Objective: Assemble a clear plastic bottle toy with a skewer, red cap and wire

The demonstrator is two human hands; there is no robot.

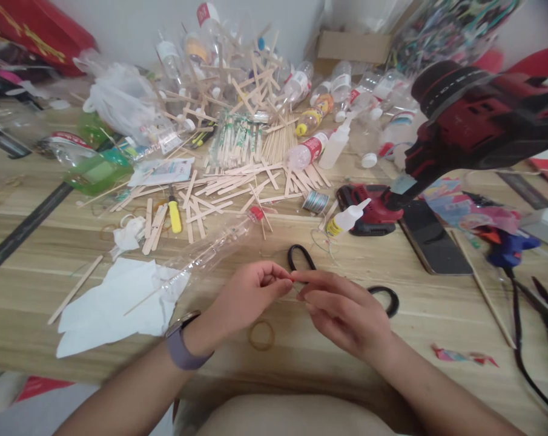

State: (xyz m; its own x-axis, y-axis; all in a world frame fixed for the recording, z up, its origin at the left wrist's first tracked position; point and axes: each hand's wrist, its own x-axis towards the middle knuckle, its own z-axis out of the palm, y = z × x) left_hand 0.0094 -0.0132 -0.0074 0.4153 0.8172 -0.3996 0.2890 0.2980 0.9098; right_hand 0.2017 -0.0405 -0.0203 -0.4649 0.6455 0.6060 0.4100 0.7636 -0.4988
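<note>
My left hand (253, 297), wearing a watch, is closed in a pinch on a tiny red piece (292, 278) whose kind I cannot make out. The fingertips of my right hand (349, 309) meet it from the other side, thumb and fingers closed together. A thin strand seems to run by the fingertips; what the right fingers grip is mostly hidden. Black-handled scissors (301, 257) lie partly under my right hand. A rubber band (261, 335) rests on the table just below the hands. Left of them lies a clear plastic bottle (214, 245) with a red cap, a thin stick along it.
White tissue (114, 306) lies at the left, near a yellow-handled screwdriver (174, 217). Wooden sticks (228, 188) and plastic bottles (301, 85) crowd the back. Rightward are a glue bottle (346, 219), a thread spool (316, 201), a red power tool (473, 121) and a phone (435, 239).
</note>
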